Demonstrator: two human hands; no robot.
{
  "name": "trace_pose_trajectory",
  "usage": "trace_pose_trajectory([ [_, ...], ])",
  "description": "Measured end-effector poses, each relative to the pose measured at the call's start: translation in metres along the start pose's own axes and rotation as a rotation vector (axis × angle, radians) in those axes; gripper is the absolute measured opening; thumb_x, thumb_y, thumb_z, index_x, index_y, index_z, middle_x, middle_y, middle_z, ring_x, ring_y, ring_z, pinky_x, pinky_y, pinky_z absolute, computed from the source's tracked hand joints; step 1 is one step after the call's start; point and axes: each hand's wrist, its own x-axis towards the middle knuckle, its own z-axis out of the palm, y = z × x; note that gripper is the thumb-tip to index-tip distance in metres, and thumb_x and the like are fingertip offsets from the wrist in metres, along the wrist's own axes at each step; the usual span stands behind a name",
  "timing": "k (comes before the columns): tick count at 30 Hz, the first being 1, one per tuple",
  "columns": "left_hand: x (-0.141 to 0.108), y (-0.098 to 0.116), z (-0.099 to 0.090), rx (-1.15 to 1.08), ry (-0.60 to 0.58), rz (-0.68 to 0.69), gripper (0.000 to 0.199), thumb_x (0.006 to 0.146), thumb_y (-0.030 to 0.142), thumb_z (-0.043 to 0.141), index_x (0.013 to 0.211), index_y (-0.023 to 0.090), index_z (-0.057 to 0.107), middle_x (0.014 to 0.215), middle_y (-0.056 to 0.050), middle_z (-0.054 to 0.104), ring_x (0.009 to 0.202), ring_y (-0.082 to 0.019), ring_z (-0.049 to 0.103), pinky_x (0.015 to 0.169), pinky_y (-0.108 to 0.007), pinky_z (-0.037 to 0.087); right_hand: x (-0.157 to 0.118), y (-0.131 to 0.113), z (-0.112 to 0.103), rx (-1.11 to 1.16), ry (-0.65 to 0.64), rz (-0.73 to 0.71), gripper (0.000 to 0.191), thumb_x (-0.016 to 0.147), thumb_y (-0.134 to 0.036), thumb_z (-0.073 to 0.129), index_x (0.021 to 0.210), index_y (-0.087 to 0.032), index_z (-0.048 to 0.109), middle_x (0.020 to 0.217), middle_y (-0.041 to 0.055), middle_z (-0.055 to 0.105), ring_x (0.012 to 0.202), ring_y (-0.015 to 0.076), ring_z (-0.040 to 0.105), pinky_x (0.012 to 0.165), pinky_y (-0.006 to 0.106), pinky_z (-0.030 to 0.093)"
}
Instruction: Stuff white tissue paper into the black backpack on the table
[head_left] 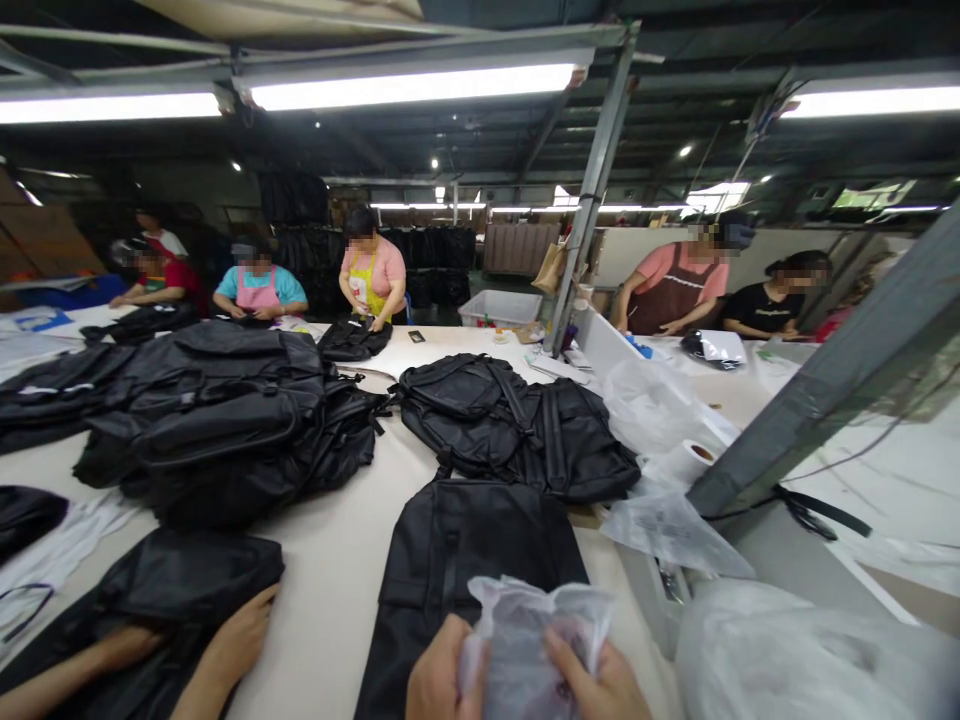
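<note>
A translucent plastic bag [525, 625] is held up at the bottom centre, its top edge crumpled. My left hand [444, 670] grips its left side, the thumb against the plastic. On the right side my right hand [596, 680] pinches the same bag. Behind and below it a black backpack [480, 540] lies flat on the pale table [322, 580]. The lower parts of both hands are cut off by the frame's bottom edge.
A co-worker's two hands [240, 635] are on another black bag [195, 570] at the lower left. Piled backpacks [225, 410] stand beyond. At the right are a slanted metal post [832, 370], a tape roll [688, 462] and heaped plastic bags [802, 650]. Several people work farther back.
</note>
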Motion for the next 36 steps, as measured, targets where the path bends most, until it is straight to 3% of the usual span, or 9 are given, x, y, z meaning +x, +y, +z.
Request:
trace_pose_trajectory([
  [4, 0.009, -0.005, -0.025, -0.394, -0.062, -0.385, 0.026, 0.078, 0.042, 0.049, 0.078, 0.02, 0.063, 0.073, -0.002, 0.066, 0.08, -0.022, 0.062, 0.075, -0.029, 0.05, 0.008, 0.008, -0.011, 0.296, -0.065, 0.073, 0.053, 0.065, -0.064, 0.069, 0.091, -0.019, 0.068, 0.083, 0.0061, 0.072, 0.084, 0.0279, 0.066, 0.078, 0.036, 0.052],
  [7, 0.005, -0.016, -0.031, -0.493, -0.123, -0.568, 0.043, 0.072, 0.058, 0.055, 0.079, 0.017, 0.066, 0.078, -0.007, 0.069, 0.096, -0.028, 0.062, 0.091, -0.037, 0.048, 0.013, 0.016, -0.011, 0.242, -0.029, 0.092, 0.051, 0.066, -0.061, 0.067, 0.094, -0.019, 0.066, 0.089, 0.0063, 0.072, 0.09, 0.0275, 0.065, 0.083, 0.036, 0.049],
  [13, -0.003, -0.032, -0.025, -0.497, -0.188, -0.561, 0.034, 0.071, 0.042, 0.06, 0.095, 0.019, 0.061, 0.093, -0.004, 0.069, 0.095, -0.024, 0.062, 0.087, -0.032, 0.046, 0.009, 0.016, 0.007, -0.223, 0.042, -0.039, 0.044, 0.078, -0.06, 0.041, 0.086, -0.021, 0.06, 0.087, 0.0055, 0.068, 0.089, 0.0248, 0.062, 0.079, 0.032, 0.046],
  [17, -0.008, -0.047, -0.023, -0.381, -0.058, -0.649, 0.035, 0.075, 0.05, 0.052, 0.086, 0.017, 0.061, 0.081, -0.003, 0.068, 0.087, -0.024, 0.061, 0.084, -0.033, 0.047, 0.002, 0.017, 0.016, -0.369, 0.085, -0.073, 0.04, 0.086, -0.059, 0.035, 0.083, -0.024, 0.054, 0.081, 0.0033, 0.065, 0.082, 0.0224, 0.06, 0.074, 0.03, 0.044],
  [20, -0.027, -0.065, -0.03, -0.311, -0.025, -0.693, 0.041, 0.079, 0.055, 0.045, 0.085, 0.017, 0.061, 0.077, -0.003, 0.067, 0.081, -0.023, 0.062, 0.08, -0.035, 0.05, -0.004, 0.037, 0.011, -0.483, 0.086, -0.088, 0.038, 0.087, -0.059, 0.036, 0.076, -0.025, 0.047, 0.07, 0.0006, 0.059, 0.069, 0.0212, 0.057, 0.066, 0.03, 0.039],
  [23, -0.053, -0.08, -0.042, -0.058, 0.129, -0.583, 0.038, 0.081, 0.052, 0.044, 0.09, 0.019, 0.061, 0.084, -0.006, 0.069, 0.081, -0.024, 0.065, 0.078, -0.039, 0.054, -0.012, 0.062, 0.007, -0.567, -0.009, -0.13, 0.034, 0.091, -0.056, 0.036, 0.079, -0.026, 0.046, 0.067, -0.001, 0.056, 0.064, 0.0201, 0.057, 0.063, 0.03, 0.036],
  [25, -0.067, -0.082, -0.048, 0.12, 0.147, -0.345, 0.033, 0.085, 0.046, 0.044, 0.098, 0.022, 0.062, 0.094, -0.009, 0.069, 0.09, -0.025, 0.066, 0.081, -0.04, 0.055, -0.017, 0.072, 0.009, -0.631, -0.092, -0.188, 0.031, 0.094, -0.051, 0.036, 0.081, -0.025, 0.047, 0.07, -0.0006, 0.058, 0.066, 0.0194, 0.058, 0.063, 0.029, 0.035],
  [29, -0.079, -0.071, -0.036, 0.272, -0.1, 0.031, 0.024, 0.088, 0.041, 0.05, 0.101, 0.029, 0.067, 0.102, -0.008, 0.069, 0.096, -0.022, 0.065, 0.081, -0.037, 0.058, -0.012, 0.07, 0.028, -0.788, -0.294, -0.335, 0.026, 0.097, -0.037, 0.036, 0.079, -0.024, 0.049, 0.076, 0.0001, 0.06, 0.071, 0.0165, 0.059, 0.064, 0.027, 0.035],
  [36, -0.083, -0.063, 0.027, 0.316, -0.313, 0.171, 0.03, 0.093, 0.032, 0.047, 0.12, 0.024, 0.059, 0.128, -0.009, 0.06, 0.111, -0.017, 0.062, 0.095, -0.033, 0.055, 0.022, 0.054, 0.046, -0.801, -0.523, -0.349, 0.023, 0.096, -0.031, 0.043, 0.079, -0.021, 0.054, 0.073, -0.0023, 0.061, 0.073, 0.0148, 0.06, 0.067, 0.025, 0.037],
])
